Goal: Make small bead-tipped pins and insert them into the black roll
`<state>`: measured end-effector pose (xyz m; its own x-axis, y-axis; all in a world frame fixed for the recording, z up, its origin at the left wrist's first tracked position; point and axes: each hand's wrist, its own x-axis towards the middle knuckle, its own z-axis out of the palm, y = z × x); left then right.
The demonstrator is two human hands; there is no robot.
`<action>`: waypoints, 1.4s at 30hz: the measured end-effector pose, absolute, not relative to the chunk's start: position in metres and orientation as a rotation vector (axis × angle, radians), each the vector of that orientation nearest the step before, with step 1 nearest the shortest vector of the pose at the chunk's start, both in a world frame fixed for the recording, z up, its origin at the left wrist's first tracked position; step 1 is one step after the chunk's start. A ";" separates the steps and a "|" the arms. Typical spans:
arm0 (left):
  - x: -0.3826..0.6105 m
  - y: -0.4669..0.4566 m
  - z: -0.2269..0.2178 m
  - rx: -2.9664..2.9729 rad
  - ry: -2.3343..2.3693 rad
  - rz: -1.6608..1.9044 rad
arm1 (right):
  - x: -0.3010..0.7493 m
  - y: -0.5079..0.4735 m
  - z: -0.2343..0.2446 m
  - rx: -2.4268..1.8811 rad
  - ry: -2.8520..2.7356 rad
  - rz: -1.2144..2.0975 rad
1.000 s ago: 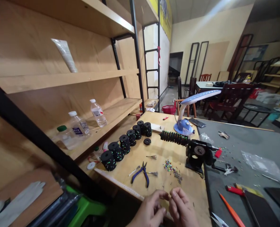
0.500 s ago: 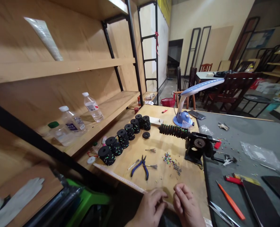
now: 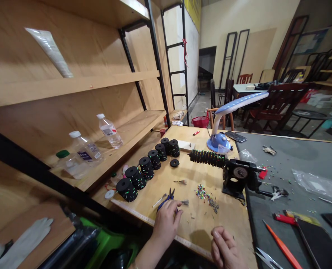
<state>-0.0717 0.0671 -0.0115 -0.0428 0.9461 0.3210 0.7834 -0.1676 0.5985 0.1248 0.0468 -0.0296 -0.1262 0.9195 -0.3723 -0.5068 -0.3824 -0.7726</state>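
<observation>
My left hand (image 3: 166,224) reaches forward over the blue-handled pliers (image 3: 169,194) on the wooden table (image 3: 227,220); its fingers curl down over the handles and only the jaws show. My right hand (image 3: 224,248) rests at the near table edge with the fingers curled in and the thumb up; what it holds is hidden. A small pile of coloured beads (image 3: 204,195) lies just ahead between the hands. A row of black spools (image 3: 143,170) with coloured flecks runs along the left side.
A black hand-crank winder (image 3: 237,179) carries a rod of black discs (image 3: 207,158). Behind it stands a blue desk lamp (image 3: 219,140). Scissors (image 3: 266,260), an orange tool (image 3: 280,244) and a red lighter (image 3: 280,217) lie on the grey mat at right. Water bottles (image 3: 109,130) stand on the shelf.
My hands were together at the table edge pinching something small. Now my left hand has moved forward onto the pliers and my right hand has dropped lower and apart.
</observation>
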 end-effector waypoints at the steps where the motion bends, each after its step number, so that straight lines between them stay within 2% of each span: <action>1: -0.072 0.071 -0.011 2.015 1.875 0.990 | 0.125 0.047 -0.031 -1.047 -0.596 1.720; 14: -0.088 0.166 -0.007 2.137 2.064 0.638 | 0.130 0.048 -0.029 -1.122 -0.689 1.677; 23: -0.086 0.184 -0.016 2.189 2.005 0.400 | 0.132 0.047 -0.032 -1.133 -0.668 1.675; 35: -0.090 0.193 -0.014 2.044 1.991 0.424 | 0.131 0.044 -0.031 -1.119 -0.619 1.681; 42: -0.100 0.190 0.002 1.852 1.914 0.729 | 0.130 0.043 -0.032 -1.118 -0.646 1.658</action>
